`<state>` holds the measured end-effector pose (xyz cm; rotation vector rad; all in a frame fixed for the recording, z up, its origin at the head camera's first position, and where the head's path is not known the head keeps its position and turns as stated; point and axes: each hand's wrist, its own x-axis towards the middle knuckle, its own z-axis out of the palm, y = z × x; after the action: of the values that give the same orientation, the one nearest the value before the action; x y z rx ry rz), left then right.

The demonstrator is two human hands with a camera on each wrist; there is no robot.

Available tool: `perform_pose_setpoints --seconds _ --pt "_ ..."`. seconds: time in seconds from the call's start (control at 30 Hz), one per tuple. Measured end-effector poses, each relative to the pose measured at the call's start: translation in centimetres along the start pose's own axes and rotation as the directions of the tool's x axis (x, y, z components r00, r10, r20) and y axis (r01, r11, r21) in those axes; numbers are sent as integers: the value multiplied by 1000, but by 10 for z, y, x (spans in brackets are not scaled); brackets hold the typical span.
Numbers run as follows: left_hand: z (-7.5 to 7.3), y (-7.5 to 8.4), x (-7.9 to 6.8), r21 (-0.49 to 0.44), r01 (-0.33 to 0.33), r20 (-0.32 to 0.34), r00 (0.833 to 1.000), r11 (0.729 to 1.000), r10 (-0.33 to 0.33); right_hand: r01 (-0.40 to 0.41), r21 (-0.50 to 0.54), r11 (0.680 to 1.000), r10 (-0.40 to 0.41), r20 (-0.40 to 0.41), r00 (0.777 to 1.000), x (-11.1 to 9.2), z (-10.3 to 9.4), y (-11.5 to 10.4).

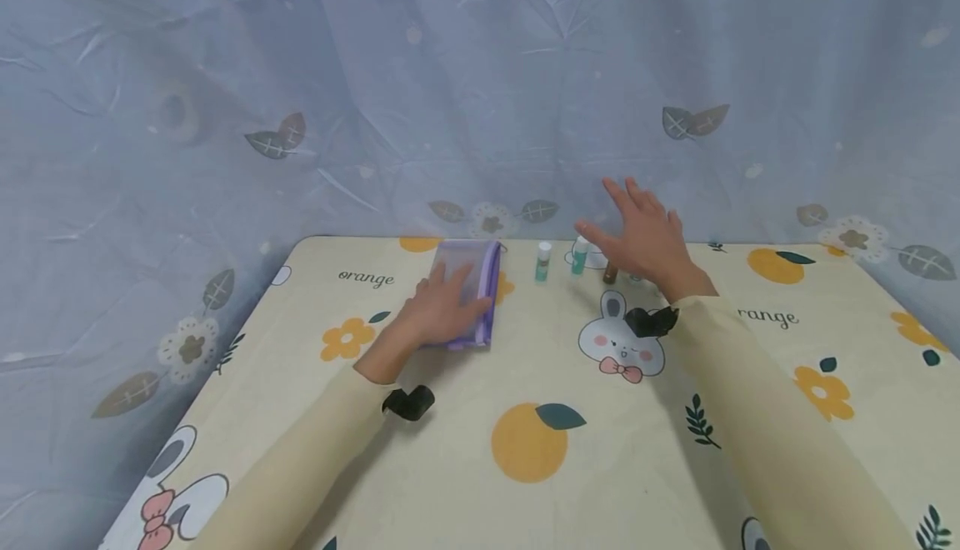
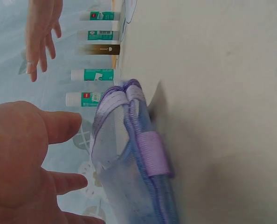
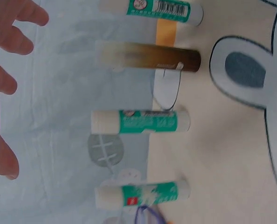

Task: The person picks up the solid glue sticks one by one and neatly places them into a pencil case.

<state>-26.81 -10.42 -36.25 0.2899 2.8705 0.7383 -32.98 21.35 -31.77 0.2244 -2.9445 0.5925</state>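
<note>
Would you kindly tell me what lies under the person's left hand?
A purple-edged mesh pouch lies beneath the left hand; the part its palm and fingers cover cannot be seen.

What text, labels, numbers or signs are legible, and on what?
"orange": tablecloth, left side.
"range": tablecloth, right side, beside the right sleeve.
Green-labelled tubes: print too small or blurred; one shows a barcode and round sign, details unreadable.
Brown tube: small pale marking, unreadable.

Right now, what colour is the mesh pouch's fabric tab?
Light purple; the fabric tab shows best in the left wrist view.
</note>
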Motion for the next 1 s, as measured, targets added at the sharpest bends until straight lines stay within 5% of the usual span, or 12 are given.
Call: perform_pose_setpoints --seconds 0.5,1.0 --pt "10 -5 -19 9 -12 38 999 1000 12 -51 150 987 60 -59 996 -11 -3 -17" --pt "21 3 -27 38 58 -16 998 998 -57 -84 324 942 138 -147 979 -21 -4 -36"
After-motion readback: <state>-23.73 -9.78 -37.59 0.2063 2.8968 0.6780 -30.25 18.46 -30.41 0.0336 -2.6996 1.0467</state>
